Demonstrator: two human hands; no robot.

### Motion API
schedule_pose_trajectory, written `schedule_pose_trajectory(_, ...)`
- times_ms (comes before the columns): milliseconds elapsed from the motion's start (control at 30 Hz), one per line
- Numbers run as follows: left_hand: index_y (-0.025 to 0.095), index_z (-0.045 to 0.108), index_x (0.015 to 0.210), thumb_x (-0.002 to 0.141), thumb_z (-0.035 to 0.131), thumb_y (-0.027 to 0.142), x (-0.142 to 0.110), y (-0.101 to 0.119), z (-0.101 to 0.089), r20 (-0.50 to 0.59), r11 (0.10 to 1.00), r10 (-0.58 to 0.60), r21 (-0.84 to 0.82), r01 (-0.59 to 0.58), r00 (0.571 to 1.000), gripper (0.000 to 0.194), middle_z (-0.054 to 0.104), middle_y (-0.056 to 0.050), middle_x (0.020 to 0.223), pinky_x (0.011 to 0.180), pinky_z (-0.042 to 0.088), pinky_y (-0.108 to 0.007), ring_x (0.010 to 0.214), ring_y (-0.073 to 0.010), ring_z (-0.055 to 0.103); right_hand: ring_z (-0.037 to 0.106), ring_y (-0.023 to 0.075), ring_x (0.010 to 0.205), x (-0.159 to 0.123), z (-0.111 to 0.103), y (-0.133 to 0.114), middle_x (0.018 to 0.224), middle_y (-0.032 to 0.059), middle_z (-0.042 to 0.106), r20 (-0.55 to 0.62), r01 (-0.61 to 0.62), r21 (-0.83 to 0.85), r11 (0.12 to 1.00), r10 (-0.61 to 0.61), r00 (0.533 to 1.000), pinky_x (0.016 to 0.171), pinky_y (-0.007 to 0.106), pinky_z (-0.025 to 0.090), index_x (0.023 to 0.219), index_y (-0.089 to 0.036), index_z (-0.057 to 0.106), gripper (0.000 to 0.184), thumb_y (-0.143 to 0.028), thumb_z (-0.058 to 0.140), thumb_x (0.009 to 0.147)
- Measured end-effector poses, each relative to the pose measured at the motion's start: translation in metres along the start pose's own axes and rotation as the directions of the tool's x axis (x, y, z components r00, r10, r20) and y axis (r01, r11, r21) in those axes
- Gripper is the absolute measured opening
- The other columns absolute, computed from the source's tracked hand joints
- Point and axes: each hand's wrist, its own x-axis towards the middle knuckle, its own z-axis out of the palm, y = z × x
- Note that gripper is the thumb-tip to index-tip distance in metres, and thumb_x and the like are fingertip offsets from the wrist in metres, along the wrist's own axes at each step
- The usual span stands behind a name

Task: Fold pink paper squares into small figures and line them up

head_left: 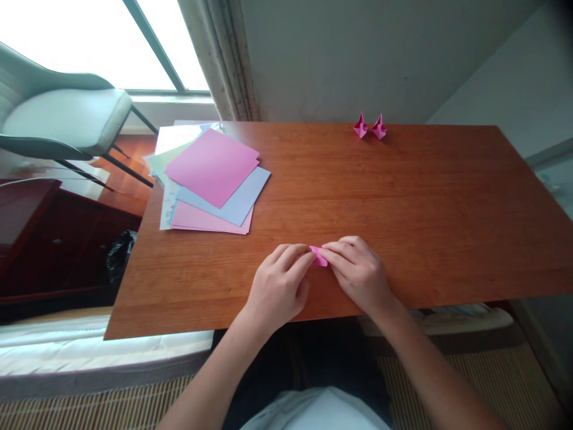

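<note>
1. The left hand (281,279) pinches the left end of a small pink paper piece (319,257), at the near middle of the wooden table (430,197).
2. The right hand (358,272) pinches its right end.
3. Two folded pink figures (360,128) sit side by side at the far edge.
4. Coloured sheets (213,166) overlap at the left.

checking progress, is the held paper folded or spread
Folded, it seems: the paper shows only as a small, angular piece between the left hand and right hand. Its ends are hidden.
</note>
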Motion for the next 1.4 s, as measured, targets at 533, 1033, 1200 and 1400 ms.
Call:
schedule_pose_trajectory(533,0.018,0.068,0.108,0.101,0.052,0.018,-0.005,0.003,-0.003,0.08,0.947,0.088,0.303,-0.108,0.993,0.018,0.075,-0.005,0.107,0.078,0.048,-0.035,0.097,-0.0209,0.066,0.061,0.0209,0.091,-0.01,-0.007,-0.009,0.099,0.0048,0.075,0.048,0.073,-0.008,0.997,-0.072,0.996,0.084,0.036,0.053,0.112,-0.027,0.074,0.025,-0.014,0.063,0.095)
schedule_pose_trajectory(1033,0.022,0.071,0.094,0.099,0.057,0.022,0.005,-0.001,0.004,0.02,0.992,-0.08,0.096,0.078,0.997,0.016,0.072,-0.003,0.097,0.075,0.049,-0.03,0.085,-0.0174,0.061,0.06,0.0197,0.084,-0.005,-0.005,-0.008,0.088,0.0036,0.069,0.073,-0.222,0.173,0.96,0.212,0.975,0.079,0.034,0.052,0.095,-0.026,0.076,0.012,-0.026,0.065,0.096)
schedule_pose_trajectory(1200,0.023,0.072,0.09,0.098,0.058,0.022,0.012,0.001,0.001,0.076,0.979,-0.185,0.098,0.178,0.98,0.016,0.071,-0.002,0.093,0.072,0.046,-0.029,0.082,-0.0171,0.061,0.061,0.0193,0.082,-0.002,-0.005,-0.012,0.085,0.0031,0.07,0.087,-0.279,0.223,0.934,0.266,0.96,0.078,0.034,0.051,0.094,-0.023,0.075,0.011,-0.023,0.064,0.096)
schedule_pose_trajectory(1400,0.023,0.073,0.091,0.1,0.053,0.026,0.016,0.007,-0.004,0.127,0.959,-0.253,0.165,0.231,0.959,0.022,0.071,-0.002,0.093,0.072,0.045,-0.03,0.082,-0.0176,0.061,0.061,0.0201,0.084,0.006,-0.008,-0.014,0.085,0.0035,0.071,0.185,-0.354,0.227,0.907,0.317,0.93,0.079,0.034,0.048,0.091,-0.022,0.074,0.012,-0.021,0.063,0.096)
